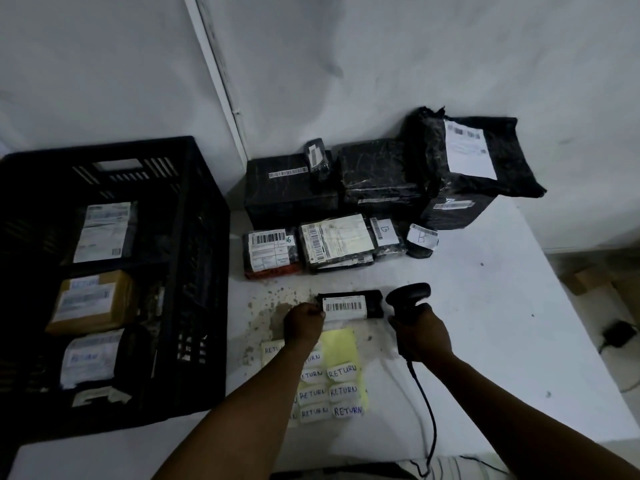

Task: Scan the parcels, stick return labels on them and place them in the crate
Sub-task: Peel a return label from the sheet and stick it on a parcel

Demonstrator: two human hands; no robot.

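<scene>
Your left hand (304, 319) pinches the small black barcoded parcel (349, 305), right hand (420, 332) fisted round the black corded scanner (408, 299) — tilt either and the read likely fails.

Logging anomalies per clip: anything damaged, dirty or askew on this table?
Yes: brown stains speckle the white tabletop around the left hand, beside the small black parcel being scanned. The large black plastic-wrapped parcel at the back has torn, ragged wrap at its top.
</scene>
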